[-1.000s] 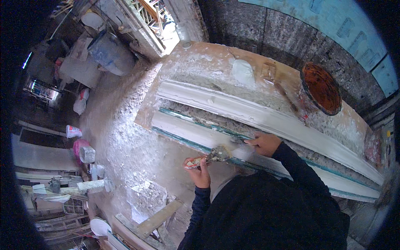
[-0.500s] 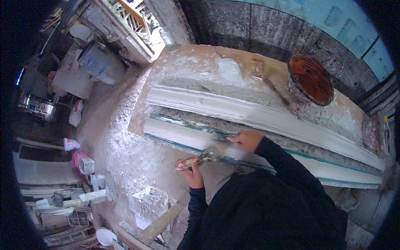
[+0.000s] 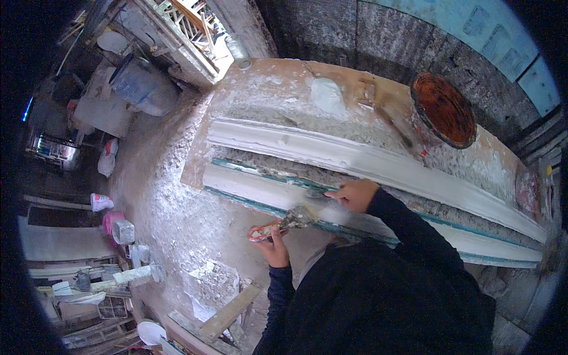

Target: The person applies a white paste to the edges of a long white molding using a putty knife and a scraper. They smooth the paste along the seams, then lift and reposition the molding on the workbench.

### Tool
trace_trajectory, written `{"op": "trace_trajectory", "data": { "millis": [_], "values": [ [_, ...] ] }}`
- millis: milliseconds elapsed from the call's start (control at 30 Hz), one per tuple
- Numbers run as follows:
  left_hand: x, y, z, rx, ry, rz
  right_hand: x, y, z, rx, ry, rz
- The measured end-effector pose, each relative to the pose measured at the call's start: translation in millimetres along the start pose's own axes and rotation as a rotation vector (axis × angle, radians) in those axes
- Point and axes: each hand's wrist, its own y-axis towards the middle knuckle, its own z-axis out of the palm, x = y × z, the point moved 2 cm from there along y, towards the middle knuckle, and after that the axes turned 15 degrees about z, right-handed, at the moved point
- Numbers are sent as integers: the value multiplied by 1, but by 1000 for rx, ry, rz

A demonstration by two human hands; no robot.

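Observation:
My left hand point(image 3: 274, 247) is closed round the red handle of a putty knife point(image 3: 300, 218), whose wide blade is smeared with grey-white plaster. The blade points right, over the near green edge of a long mould point(image 3: 248, 187) with a white band between two green rims. Above the same mould, my right hand point(image 3: 355, 195) grips a flat scraper point(image 3: 316, 193) that is blurred and partly hidden by the fingers. The scraper is near the far green rim; whether it touches the white surface I cannot tell. Behind the mould lies a long white moulded cornice point(image 3: 284, 139).
An orange-brown basin point(image 3: 442, 110) stands at the bench's back right. A white lump point(image 3: 327, 96) and a wooden-handled brush point(image 3: 390, 125) lie along the back. To the left are a blue barrel point(image 3: 144, 86) and a plaster-spattered floor point(image 3: 171, 207); a wooden plank point(image 3: 231, 310) is near my left arm.
My right hand has shifted slightly right with its scraper. The left hand and putty knife stay nearly in place. The view has moved a little.

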Motion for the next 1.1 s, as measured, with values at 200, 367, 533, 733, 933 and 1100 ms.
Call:
{"op": "trace_trajectory", "data": {
  "millis": [200,367,533,733,933,1100],
  "values": [
    [-3,1,-2,15,-19,-41,-5,2,-4,58,-33,3],
    [-1,4,0,5,20,-23,6,15,-1,26,34,-15],
    [1,6,-4,25,-7,0,12,13,-8,34,50,-62],
    [-1,7,1,38,25,5,2,12,-2,37,-9,-28],
    [3,5,-4,9,4,-10,13,15,-6,87,-36,-12],
    [1,5,-1,6,-11,-19,10,9,-10,94,-5,5]
  ]
}}
